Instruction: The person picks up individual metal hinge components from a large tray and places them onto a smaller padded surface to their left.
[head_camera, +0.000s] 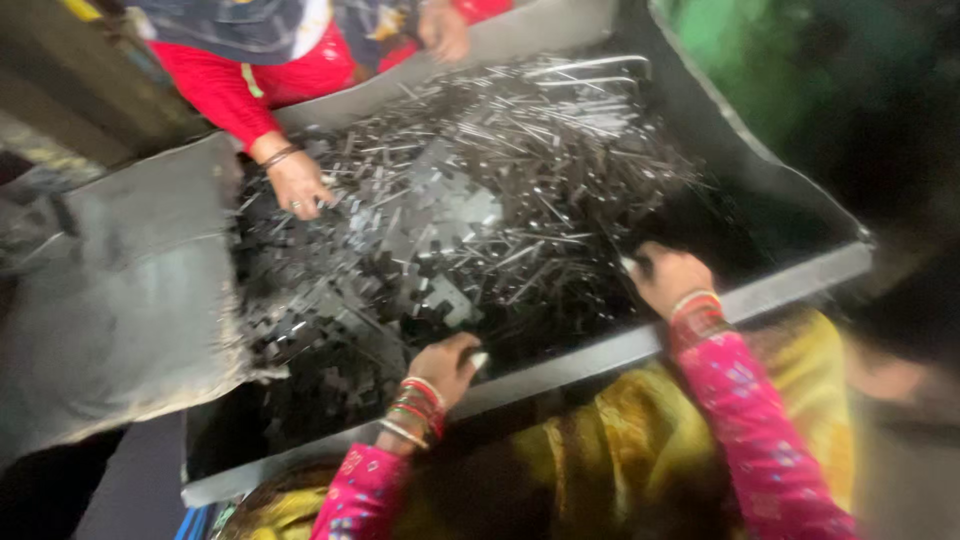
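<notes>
A wide grey metal tray (780, 285) holds a heap of small dark metal pieces (450, 220), flat stamped shapes and thin strips. My left hand (447, 364), with bangles and a pink sleeve, rests curled on the pieces near the tray's front rim; what it holds is blurred. My right hand (668, 277) is closed over pieces at the front right of the heap. Across the tray, another person in red sleeves has one hand (298, 184) on the heap and the other hand (444, 30) at the far rim.
A grey sack (110, 300) lies over the tray's left end. A green surface (740, 40) stands at the upper right. Yellow cloth (600, 440) covers my lap below the front rim. The picture is motion-blurred.
</notes>
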